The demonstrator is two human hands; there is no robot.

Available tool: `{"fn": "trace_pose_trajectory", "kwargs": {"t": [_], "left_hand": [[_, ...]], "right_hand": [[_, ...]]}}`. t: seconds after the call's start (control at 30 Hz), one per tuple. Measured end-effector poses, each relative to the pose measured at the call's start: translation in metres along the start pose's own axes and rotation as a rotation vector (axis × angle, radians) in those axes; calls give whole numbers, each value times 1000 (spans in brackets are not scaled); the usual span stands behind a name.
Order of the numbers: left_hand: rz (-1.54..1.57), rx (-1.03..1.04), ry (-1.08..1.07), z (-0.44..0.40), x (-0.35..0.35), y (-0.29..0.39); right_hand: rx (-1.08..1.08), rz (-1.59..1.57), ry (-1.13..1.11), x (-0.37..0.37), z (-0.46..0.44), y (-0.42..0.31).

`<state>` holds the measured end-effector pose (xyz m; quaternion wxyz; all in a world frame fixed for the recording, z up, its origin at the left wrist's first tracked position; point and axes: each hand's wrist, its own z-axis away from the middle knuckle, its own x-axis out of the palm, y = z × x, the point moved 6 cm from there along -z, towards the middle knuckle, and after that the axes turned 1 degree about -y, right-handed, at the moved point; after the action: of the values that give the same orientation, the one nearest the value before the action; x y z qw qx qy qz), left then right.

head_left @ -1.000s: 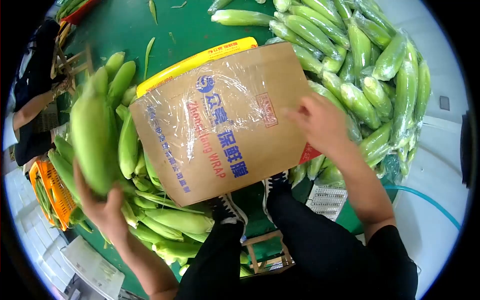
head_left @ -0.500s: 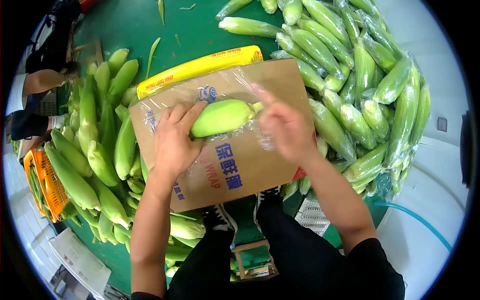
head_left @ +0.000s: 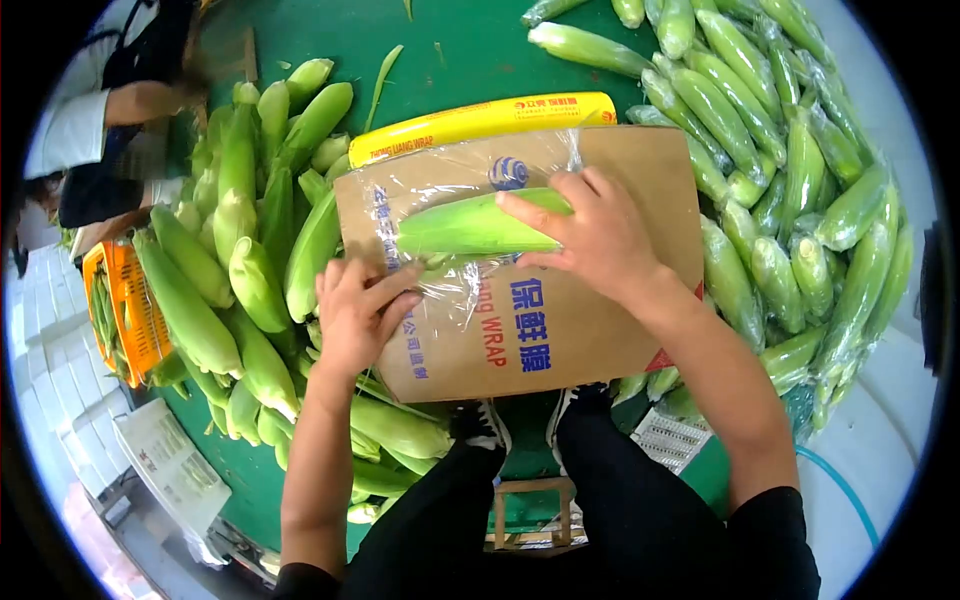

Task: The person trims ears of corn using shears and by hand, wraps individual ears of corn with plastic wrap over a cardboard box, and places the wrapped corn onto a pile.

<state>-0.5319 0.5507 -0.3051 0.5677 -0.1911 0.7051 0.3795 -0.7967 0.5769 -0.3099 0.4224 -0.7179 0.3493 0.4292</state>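
Observation:
An ear of corn in its green husk (head_left: 470, 226) lies across the flat cardboard box (head_left: 600, 345), on a sheet of clear cling film (head_left: 455, 290). My right hand (head_left: 600, 232) is closed around the ear's right end, thumb on top of the husk. Just below the ear's left end, my left hand (head_left: 362, 308) has its fingers bent and pinched together at the film's edge. Behind the ear stands a yellow roll of cling film (head_left: 480, 128), along the box's far edge.
Unwrapped corn (head_left: 235, 235) is heaped on the left, near an orange basket (head_left: 135, 315). Film-wrapped ears (head_left: 790, 190) are piled on the right. Another person's arm (head_left: 145, 102) shows at upper left. A small wooden stool (head_left: 530, 487) is between my legs.
The ear now lies with its pale stem end no longer showing on the right. My right hand has come down onto the ear; my left has moved off it to the film. The view has shifted left.

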Motion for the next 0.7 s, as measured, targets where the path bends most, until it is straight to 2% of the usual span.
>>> {"fn": "trace_pose_trajectory", "kwargs": {"t": [0.2,0.23,0.3,0.37,0.47,0.5,0.6,0.63,0.67,0.7], "left_hand": [[-16,-143,279,14,22,4],[21,-202,264,20,25,5],[305,-352,322,36,27,7],[405,-275,277,42,22,4],[49,23,97,22,14,29],[43,27,109,19,15,27],[106,-256,370,40,30,-9],[520,-626,418,55,34,-20],[577,-715,426,67,29,-18],[571,-586,536,74,23,-11]], "right_hand": [[152,-14,-47,-5,12,-7],[153,-13,-37,-5,14,-8],[142,-16,-22,-4,15,-11],[187,-49,16,-6,14,-7],[193,-72,7,-7,14,-6],[185,-77,-6,-7,14,-8],[225,-21,4,-8,13,-8],[206,-6,-52,-10,13,-9],[190,12,-103,-14,13,-10],[180,27,-153,-18,14,-9]]}}
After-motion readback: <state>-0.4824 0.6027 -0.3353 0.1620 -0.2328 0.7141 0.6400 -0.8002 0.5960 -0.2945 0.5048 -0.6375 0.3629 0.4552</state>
